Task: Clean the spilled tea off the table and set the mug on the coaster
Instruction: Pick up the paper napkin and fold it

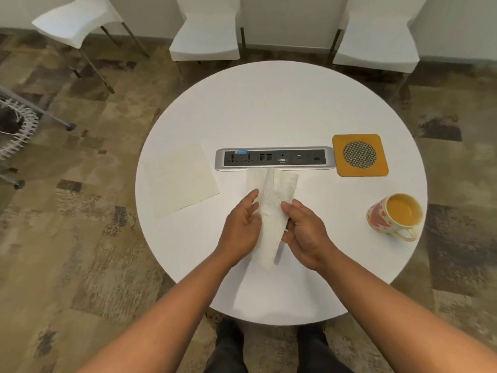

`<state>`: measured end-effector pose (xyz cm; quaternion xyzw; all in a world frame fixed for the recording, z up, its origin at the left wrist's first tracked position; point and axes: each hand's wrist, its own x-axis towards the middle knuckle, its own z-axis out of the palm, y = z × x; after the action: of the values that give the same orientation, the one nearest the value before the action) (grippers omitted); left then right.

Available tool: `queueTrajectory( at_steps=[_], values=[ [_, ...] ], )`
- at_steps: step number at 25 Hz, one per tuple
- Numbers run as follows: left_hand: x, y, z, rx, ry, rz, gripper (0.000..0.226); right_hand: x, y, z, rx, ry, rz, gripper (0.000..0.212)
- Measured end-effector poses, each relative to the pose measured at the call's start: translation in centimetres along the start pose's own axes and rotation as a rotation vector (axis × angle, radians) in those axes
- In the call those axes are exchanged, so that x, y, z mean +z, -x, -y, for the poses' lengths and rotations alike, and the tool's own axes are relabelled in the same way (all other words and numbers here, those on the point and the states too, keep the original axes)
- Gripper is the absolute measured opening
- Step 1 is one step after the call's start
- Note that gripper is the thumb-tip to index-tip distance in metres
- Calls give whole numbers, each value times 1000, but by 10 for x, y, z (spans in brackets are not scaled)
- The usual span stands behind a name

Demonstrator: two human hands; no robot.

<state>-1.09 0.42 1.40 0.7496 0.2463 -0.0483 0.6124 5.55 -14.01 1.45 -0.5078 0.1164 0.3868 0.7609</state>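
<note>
Both the left hand (242, 224) and right hand (304, 232) pinch a limp, light paper towel (271, 211) by its edges, while the tea-filled mug (395, 216) right of them looks heavy, best gripped by its handle.

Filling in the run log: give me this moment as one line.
hands: left hand and right hand both hold paper towel above table | mug: upright, off coaster

A single head-worn wide-angle camera looks steeply down and forward over a round table (269, 103), close above both forearms. Chairs (205, 30) line the frame's top edge; the wearer's legs show at bottom.
</note>
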Motion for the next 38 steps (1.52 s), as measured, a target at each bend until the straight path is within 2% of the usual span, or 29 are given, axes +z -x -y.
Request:
queueTrajectory(
  at_steps=[4, 6, 8, 10, 13, 15, 17, 20, 22, 26, 29, 33, 38],
  values=[
    [-5, 3, -6, 89, 3, -146, 59, -3, 7, 15, -38, -33, 1, 26],
    [-8, -2, -7, -15, 93, -202, 64, -3, 11, 26, -41, -60, 23, 27],
    [-12, -8, -9, -218, 344, -149, 60, -2, 14, 39, -27, -98, 70, 28],
    [-15, -12, -6, -360, 569, 4, 46, -2, 15, 51, -17, -153, 131, 30],
    [-19, -14, 4, -373, 694, 143, 56, -7, 13, 61, 2, -205, 144, 32],
    [-22, -17, 9, -342, 725, 81, 41, -15, 10, 62, -12, -197, 80, 31],
    [-29, -22, 9, -305, 566, -71, 17, -24, 6, 57, -27, -162, -2, 27],
    [-37, -24, 2, -196, 224, -205, 2, -34, -1, 46, -53, -113, -103, 24],
    [-39, -21, -9, -85, 16, -212, 7, -34, -4, 37, -44, -93, -126, 25],
    [-25, -12, -36, 110, -458, -60, 15, -24, -6, 21, -6, -30, -145, 24],
    [-3, -1, -49, 231, -720, -26, 33, -19, -2, 12, 32, -64, -109, 26],
    [16, 9, -52, 265, -913, -24, 32, -15, 2, 8, 62, -143, -64, 27],
    [22, 15, -55, 237, -1000, -23, 25, -11, 7, 7, 96, -232, -49, 28]
  ],
)
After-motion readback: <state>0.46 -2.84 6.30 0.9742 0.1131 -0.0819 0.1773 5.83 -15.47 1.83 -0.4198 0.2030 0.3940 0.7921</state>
